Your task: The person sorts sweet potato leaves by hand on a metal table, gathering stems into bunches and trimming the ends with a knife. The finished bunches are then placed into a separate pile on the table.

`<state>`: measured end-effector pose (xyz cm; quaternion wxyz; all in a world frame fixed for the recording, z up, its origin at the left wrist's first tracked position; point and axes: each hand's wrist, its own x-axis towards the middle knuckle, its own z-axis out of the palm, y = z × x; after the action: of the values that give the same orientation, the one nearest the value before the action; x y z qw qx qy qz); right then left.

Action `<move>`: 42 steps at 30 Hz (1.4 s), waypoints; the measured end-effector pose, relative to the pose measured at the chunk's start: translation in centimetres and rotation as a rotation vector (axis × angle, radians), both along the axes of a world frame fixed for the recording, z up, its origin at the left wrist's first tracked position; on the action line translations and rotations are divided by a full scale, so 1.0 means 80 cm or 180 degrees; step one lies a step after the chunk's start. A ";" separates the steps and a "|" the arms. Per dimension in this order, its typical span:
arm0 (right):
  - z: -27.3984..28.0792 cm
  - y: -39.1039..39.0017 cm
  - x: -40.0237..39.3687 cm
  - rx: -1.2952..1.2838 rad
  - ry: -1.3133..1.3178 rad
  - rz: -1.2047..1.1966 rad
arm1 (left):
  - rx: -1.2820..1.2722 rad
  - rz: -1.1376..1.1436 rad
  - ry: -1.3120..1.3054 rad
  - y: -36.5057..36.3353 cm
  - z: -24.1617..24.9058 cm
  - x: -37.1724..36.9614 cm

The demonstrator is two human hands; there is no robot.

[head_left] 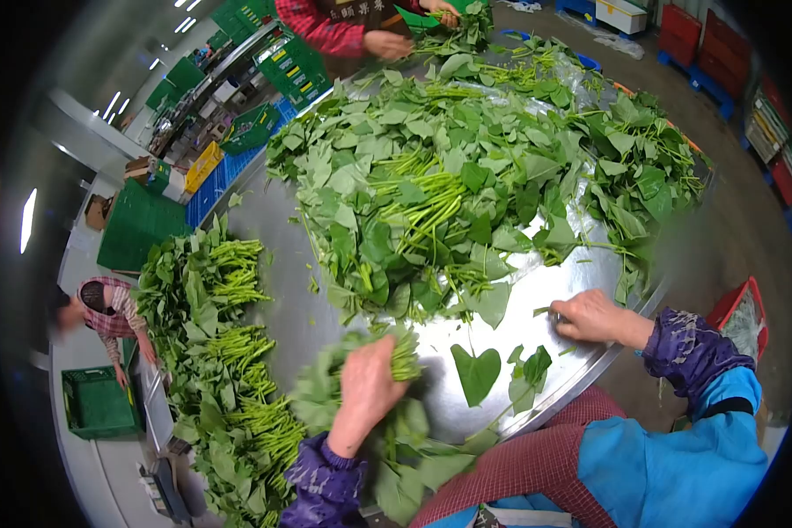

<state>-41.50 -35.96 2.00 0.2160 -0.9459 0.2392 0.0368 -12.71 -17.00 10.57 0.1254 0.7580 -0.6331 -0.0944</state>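
My left hand (371, 380) is closed around a bunch of leafy green stems (405, 355), whose leaves hang down below the wrist. My right hand (590, 317) is pinched over the metal table (554, 280), and a short piece of green stem (541, 311) sticks out from its fingertips. Between my hands, loose heart-shaped leaves (477, 374) lie at the table's edge. A large heap of leafy greens (431, 202) spreads beyond my hands. To the left, several bunches of greens (238, 352) lie in a row with their cut stems turned toward the heap.
Across the table, a person in a red checked sleeve (330, 31) handles greens. Another person (110, 308) stands at far left by a green crate (101, 403). Stacked green crates (292, 70) are at the upper left. A red bin (737, 312) stands on the floor at right.
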 end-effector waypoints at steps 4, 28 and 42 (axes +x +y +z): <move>-0.006 -0.014 0.023 0.0131 -0.0200 0.0377 | -0.0091 -0.0062 -0.1415 0.001 -0.009 0.063; 0.089 -0.212 0.325 -0.1031 -0.0206 0.0862 | -0.0531 0.1125 0.0241 0.068 -0.049 0.046; 0.067 -0.203 0.342 -0.0917 0.0461 0.0972 | -0.0505 0.0885 0.0486 0.070 -0.047 0.022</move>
<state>-14.16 -52.23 7.35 0.0529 -0.9871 0.1108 0.1024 -10.93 -11.42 6.82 0.2443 0.8166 -0.5163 -0.0832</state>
